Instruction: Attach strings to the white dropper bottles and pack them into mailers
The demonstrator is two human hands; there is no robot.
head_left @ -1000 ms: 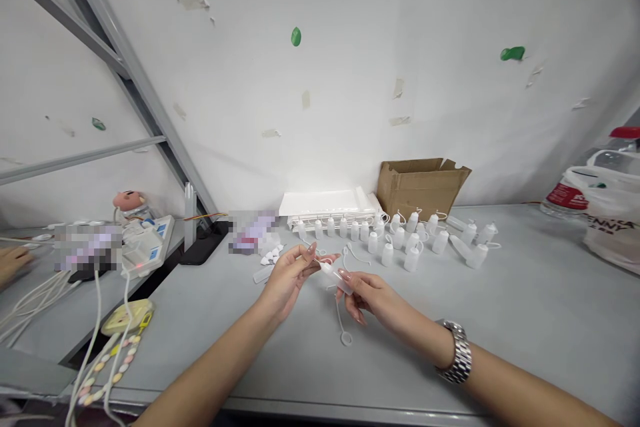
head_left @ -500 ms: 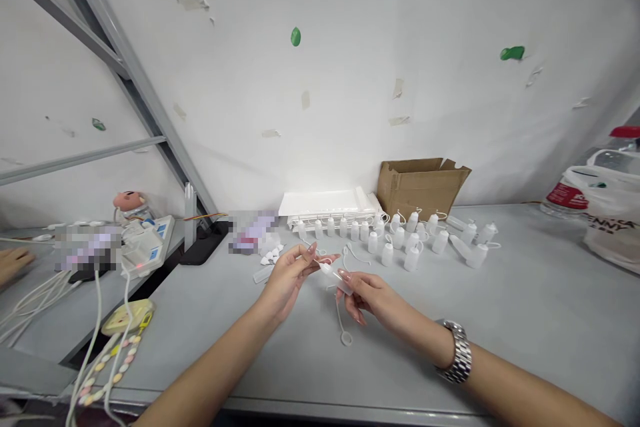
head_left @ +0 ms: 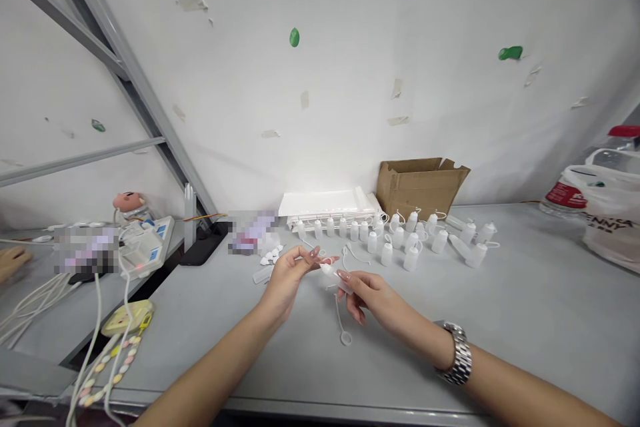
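Note:
A small translucent white squeeze bottle is tilted in the grip of my right hand, its white nozzle pointing up and left. At that nozzle, my left hand is pinched on a thin white cap strap, partly hidden by the fingers. A loose strap with a ring end lies on the table below my hands, and more loose straps lie just behind them. Several white nozzle tips sit beyond my left hand, near a clear bottle body lying flat.
Rows of upright small bottles stand behind and to the right. Farther back are white flat packs and a cardboard box. A power strip with cables is at left; a plastic bag sits at far right. Another person's hand shows at far left.
My left fingers have shifted slightly at the nozzle, and the strap loop between them shows less. The bottle stays in my right hand in nearly the same place.

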